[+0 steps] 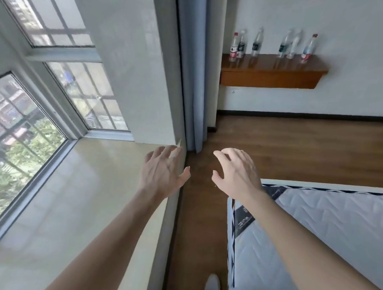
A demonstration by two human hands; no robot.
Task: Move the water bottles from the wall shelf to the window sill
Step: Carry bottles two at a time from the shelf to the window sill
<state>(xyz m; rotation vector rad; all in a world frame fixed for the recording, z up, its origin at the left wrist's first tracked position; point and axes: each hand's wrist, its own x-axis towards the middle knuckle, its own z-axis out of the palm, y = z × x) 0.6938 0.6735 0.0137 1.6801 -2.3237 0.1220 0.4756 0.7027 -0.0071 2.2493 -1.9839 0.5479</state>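
Your left hand [163,174] and right hand [237,173]: grip apart, empty. Water bottles [256,45] stood crowded on far wall shelf [270,78]; careless reach risked toppling neighbours.

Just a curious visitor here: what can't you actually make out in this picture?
1. Head view: the water bottles on the wall shelf are far off and blurred; labels unreadable, count unsure where two overlap.
2. The mattress is cut off by the right and bottom edges; its label print is too small.
3. The window sill is partly hidden by the left forearm and runs off the bottom edge.
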